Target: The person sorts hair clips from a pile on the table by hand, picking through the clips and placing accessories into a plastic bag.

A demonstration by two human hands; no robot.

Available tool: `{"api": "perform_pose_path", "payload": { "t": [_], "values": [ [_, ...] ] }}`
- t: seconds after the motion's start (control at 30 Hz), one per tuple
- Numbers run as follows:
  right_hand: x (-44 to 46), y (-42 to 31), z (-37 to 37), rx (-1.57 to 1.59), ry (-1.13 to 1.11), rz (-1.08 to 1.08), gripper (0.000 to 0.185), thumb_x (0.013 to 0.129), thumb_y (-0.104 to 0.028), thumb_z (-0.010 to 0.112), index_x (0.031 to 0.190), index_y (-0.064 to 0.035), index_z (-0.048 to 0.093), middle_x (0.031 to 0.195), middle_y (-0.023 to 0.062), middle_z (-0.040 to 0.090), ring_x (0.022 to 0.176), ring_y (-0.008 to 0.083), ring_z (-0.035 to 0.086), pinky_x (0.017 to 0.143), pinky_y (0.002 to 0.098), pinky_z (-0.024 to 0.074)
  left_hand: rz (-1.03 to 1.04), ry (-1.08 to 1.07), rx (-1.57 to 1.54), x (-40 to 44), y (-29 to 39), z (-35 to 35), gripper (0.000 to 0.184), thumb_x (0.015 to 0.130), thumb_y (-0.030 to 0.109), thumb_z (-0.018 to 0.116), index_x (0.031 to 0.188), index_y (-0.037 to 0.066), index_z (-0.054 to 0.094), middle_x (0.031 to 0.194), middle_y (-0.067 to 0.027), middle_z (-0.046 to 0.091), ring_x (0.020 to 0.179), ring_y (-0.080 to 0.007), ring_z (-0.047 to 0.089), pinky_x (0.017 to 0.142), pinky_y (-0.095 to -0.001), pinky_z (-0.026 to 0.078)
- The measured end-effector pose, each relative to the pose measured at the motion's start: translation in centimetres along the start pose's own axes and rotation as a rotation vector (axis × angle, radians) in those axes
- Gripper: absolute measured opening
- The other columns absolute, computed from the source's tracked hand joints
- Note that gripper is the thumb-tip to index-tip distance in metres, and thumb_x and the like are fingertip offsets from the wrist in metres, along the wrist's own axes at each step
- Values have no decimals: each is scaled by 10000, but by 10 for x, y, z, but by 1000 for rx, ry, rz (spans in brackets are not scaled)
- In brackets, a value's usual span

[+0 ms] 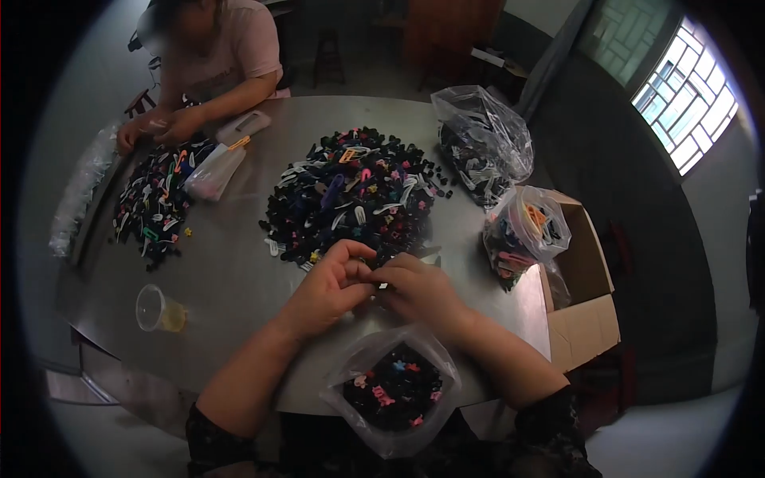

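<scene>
My left hand (328,287) and my right hand (421,288) meet at the near edge of a big pile of hair clips (358,199). Both have their fingertips pinched together. A tiny pale bit (383,285) shows between them, too small to name. The pile mixes many small black clips with white, pink, purple and orange ones. Just below my hands, at the table's near edge, an open clear plastic bag (339,402) holds small black clips with a few pink, red and blue ones.
Across the metal table (239,263), a person (239,56) handles a second clip pile (155,199). A plastic cup (162,311) with yellowish liquid stands left. At right are filled clear bags (486,143) and an open cardboard box (586,327).
</scene>
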State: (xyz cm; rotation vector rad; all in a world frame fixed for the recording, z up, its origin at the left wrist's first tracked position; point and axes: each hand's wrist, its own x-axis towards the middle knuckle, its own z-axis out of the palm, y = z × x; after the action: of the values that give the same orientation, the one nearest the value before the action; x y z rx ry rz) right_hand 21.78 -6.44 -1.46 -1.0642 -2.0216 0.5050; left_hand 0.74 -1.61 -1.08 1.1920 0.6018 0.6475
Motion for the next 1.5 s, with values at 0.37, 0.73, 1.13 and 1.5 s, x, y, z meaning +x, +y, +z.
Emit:
{"api": "perform_pose_path", "payload": {
  "t": [0.37,0.73,1.13,1.5],
  "values": [
    [5,-25,-53,86,232,169,191,877,-18,693,1068,-16,704,1015,133,673,808,223,685,679,319,552,-49,75,14,3,-5,-5,292,963,98,646,1225,65,521,862,0,635,715,-54,570,640,-213,444],
    [4,-60,-70,172,111,-86,331,861,-119,649,1156,26,689,1171,197,645,1015,273,632,881,361,505,6,235,76,2,7,-2,155,1022,224,592,1060,75,608,762,16,594,618,-41,525,530,-212,410],
    [4,-5,5,54,138,-4,317,743,-53,844,1005,-37,667,884,68,662,704,155,647,607,273,521,57,153,135,-1,3,11,313,1027,197,621,1269,56,480,755,10,635,579,-40,541,522,-200,420],
    [9,-10,4,82,164,14,157,797,-14,784,920,-20,688,842,73,654,678,148,640,599,259,505,311,185,366,2,-10,12,275,1030,134,580,1290,61,525,883,-49,680,688,-109,629,609,-254,490]
  ]
}}
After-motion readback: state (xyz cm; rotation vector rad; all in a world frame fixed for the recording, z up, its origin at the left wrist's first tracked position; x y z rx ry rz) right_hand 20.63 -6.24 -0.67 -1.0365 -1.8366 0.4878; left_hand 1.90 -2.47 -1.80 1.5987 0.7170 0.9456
